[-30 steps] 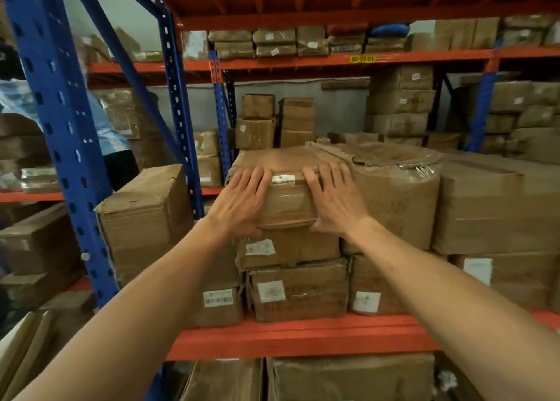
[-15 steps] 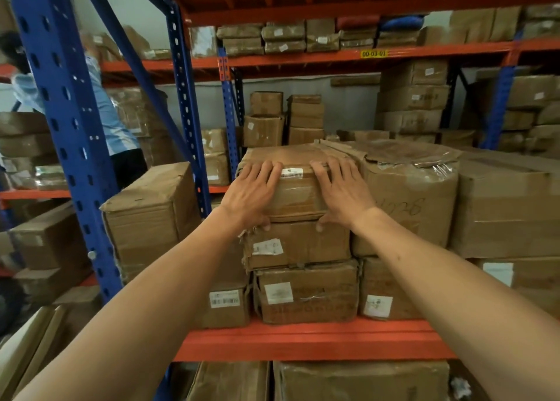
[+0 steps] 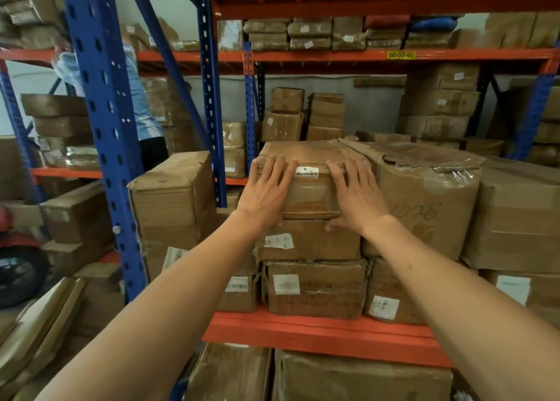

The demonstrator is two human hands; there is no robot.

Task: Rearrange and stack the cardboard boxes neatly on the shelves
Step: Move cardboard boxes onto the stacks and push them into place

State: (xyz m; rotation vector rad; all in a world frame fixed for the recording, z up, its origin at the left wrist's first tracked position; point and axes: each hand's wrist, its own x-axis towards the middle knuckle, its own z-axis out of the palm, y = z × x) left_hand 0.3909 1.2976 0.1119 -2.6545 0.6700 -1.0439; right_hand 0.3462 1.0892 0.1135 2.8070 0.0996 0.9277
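Top box (image 3: 306, 185), three-high stack, front edge of orange shelf (image 3: 318, 331): your left hand (image 3: 266, 193) and right hand (image 3: 356, 196) lie open, flat on its face; push evenly, squaring it over the box below (image 3: 309, 241).

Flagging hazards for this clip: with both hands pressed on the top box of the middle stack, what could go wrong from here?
1. The top box sits on a dented, uneven stack; pushing with the left hand and right hand might tip or skew it.
2. The torn flap of the plastic-wrapped box overlaps its right edge and could snag.
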